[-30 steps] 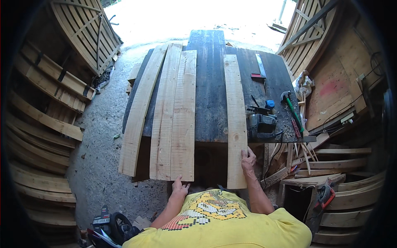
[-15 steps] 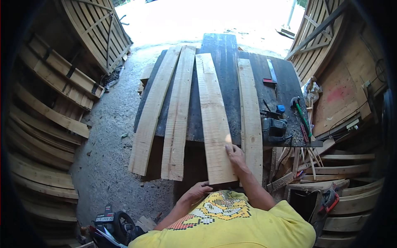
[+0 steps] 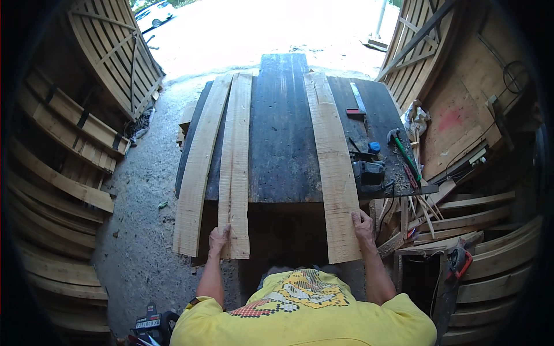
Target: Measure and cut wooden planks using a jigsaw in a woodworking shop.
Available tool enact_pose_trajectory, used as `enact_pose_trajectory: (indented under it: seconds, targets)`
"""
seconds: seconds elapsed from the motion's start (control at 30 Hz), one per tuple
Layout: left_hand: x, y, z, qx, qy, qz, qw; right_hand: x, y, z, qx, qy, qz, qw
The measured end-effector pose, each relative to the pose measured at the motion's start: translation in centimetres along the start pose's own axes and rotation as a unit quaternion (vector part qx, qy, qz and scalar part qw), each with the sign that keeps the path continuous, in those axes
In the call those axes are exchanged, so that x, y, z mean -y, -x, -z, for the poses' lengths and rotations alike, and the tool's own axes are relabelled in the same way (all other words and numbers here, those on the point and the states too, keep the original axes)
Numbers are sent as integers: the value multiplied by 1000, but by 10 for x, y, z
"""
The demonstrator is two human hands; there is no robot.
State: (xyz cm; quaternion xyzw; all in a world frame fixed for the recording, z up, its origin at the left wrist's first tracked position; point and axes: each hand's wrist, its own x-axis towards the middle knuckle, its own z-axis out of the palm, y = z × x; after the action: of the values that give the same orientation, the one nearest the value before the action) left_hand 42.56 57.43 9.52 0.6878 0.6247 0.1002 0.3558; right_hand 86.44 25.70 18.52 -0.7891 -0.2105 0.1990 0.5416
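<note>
My right hand [image 3: 363,226] grips the right edge of a pale wooden board [image 3: 334,173], near its close end. That board lies lengthwise toward me on the dark worktable [image 3: 280,138], with its near end jutting past the table edge. On the left, my left hand [image 3: 218,239] is closed on the left edge of a second board [image 3: 235,167], which has a dark streak along it. Its fingertips are hidden beneath the wood. A third board [image 3: 202,167] rests farther left, angled and partly against the second one's far end.
Right of the boards lie a try square [image 3: 356,101], a dark power tool [image 3: 369,172], a blue tape measure [image 3: 374,147] and a green-handled hammer [image 3: 407,153]. Offcuts [image 3: 427,216] and a red-handled saw [image 3: 460,262] are at right. Stacked timber [image 3: 57,230] lines the left.
The middle board has moved right, over where another board lay; that one is now hidden. My left hand has gone left to the streaked board; my right hand stayed with its board.
</note>
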Motion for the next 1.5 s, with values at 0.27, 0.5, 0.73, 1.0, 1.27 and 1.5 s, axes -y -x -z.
enact_pose_trajectory:
  seconds: [0.27,0.5,0.73,1.0,1.27,1.5]
  targets:
    - [-42,73,-17,-51,68,-147,985,21,19,3,-125,323,189,919]
    - [-166,192,-117,7,188,-79,979,57,90,-75,178,66,4,982]
    - [-269,238,-176,71,212,-54,973,27,54,10,35,-2,46,998]
    - [-293,253,-231,4,222,-103,969,-9,26,65,20,114,63,991]
    - [-274,171,-220,29,235,-49,970,-61,-3,77,63,86,-38,994]
    - [-279,58,-197,-1,313,-64,948,2,-5,24,-47,298,102,948]
